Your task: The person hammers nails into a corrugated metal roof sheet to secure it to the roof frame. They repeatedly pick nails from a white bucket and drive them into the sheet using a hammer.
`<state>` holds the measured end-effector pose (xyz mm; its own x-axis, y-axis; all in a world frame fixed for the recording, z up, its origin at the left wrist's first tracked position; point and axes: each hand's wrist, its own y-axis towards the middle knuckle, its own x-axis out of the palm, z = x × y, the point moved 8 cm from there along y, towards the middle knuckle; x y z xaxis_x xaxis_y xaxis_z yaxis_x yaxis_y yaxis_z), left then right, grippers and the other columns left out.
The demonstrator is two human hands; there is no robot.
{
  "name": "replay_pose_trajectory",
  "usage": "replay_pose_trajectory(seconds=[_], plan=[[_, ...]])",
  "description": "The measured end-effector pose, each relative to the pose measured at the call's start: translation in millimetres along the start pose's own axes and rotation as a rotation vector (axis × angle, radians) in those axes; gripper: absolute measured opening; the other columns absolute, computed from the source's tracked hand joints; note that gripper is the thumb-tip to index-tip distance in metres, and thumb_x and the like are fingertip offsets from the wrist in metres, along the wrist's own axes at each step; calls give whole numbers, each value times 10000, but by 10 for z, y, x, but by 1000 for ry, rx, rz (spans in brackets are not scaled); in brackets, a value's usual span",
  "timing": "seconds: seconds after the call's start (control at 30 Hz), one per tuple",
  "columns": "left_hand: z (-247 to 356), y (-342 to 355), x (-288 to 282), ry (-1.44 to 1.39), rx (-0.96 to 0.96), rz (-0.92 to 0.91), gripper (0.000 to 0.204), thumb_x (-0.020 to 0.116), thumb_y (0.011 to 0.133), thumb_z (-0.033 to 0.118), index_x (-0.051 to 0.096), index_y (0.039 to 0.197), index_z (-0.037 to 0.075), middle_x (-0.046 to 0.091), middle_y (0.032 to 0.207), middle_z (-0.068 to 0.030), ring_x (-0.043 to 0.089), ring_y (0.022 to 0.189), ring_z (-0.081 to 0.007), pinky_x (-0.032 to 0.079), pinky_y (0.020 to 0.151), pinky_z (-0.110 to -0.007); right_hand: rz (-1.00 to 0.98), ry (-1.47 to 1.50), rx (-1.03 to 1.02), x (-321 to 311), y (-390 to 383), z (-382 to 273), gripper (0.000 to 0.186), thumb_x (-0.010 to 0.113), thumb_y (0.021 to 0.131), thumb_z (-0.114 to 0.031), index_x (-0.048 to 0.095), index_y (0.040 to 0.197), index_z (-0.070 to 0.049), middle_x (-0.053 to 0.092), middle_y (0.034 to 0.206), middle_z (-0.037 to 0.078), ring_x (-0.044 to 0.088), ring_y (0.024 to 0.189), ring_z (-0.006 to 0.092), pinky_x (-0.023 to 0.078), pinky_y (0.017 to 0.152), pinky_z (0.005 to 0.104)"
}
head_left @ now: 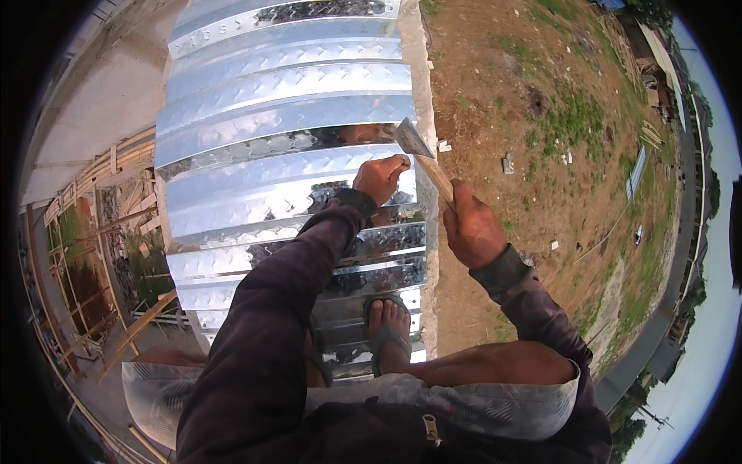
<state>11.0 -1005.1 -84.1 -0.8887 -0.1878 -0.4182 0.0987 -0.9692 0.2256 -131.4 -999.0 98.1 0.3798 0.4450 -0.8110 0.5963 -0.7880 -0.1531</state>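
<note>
Left hand [380, 178]: fingers pinched together over the ribbed metal sheets [247, 189], near their right edge; anything between them is too small to tell.
Right hand [474, 226]: closed around a wooden-handled, hatchet-like tool [436, 178].
Tool head [414, 140]: near the left hand.
Sandalled foot [389, 334]: on the sheets.

Can't tell what, if anything, L hand [379, 179] pinches. Grip end of tool [435, 176] hidden in R hand [474, 228]; axe or hammer, can't tell. L foot [315, 373] mostly behind L sleeve [270, 301], which also hides pt of sheets [286, 85]; sheets cut off by top edge. Jacket [363, 433] cut off at btm edge. Pale bits [508, 163] on dirt [468, 301] too small to ID; far trees [698, 292] blurry.
</note>
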Motion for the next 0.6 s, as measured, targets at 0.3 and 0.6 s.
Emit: replay_pose_trajectory(seconds=[0.3, 0.6], plan=[[103, 53, -37, 7, -14, 27, 125, 618, 919, 149, 668, 991, 60, 696, 775, -171, 676, 697, -362, 527, 600, -415, -18, -34, 55, 158, -96, 157, 247, 548, 927, -103, 429, 1113, 7, 624, 844, 303, 621, 754, 493, 499, 646, 543], [101, -1, 30, 120, 145, 1, 101, 637, 873, 93, 676, 958, 56, 685, 776, -163, 675, 704, -345, 535, 626, -417, -154, -159, 100, 254, -24, 230, 312, 552, 908, -50, 417, 1185, 3, 611, 809, 296, 620, 752, 494, 484, 643, 550]])
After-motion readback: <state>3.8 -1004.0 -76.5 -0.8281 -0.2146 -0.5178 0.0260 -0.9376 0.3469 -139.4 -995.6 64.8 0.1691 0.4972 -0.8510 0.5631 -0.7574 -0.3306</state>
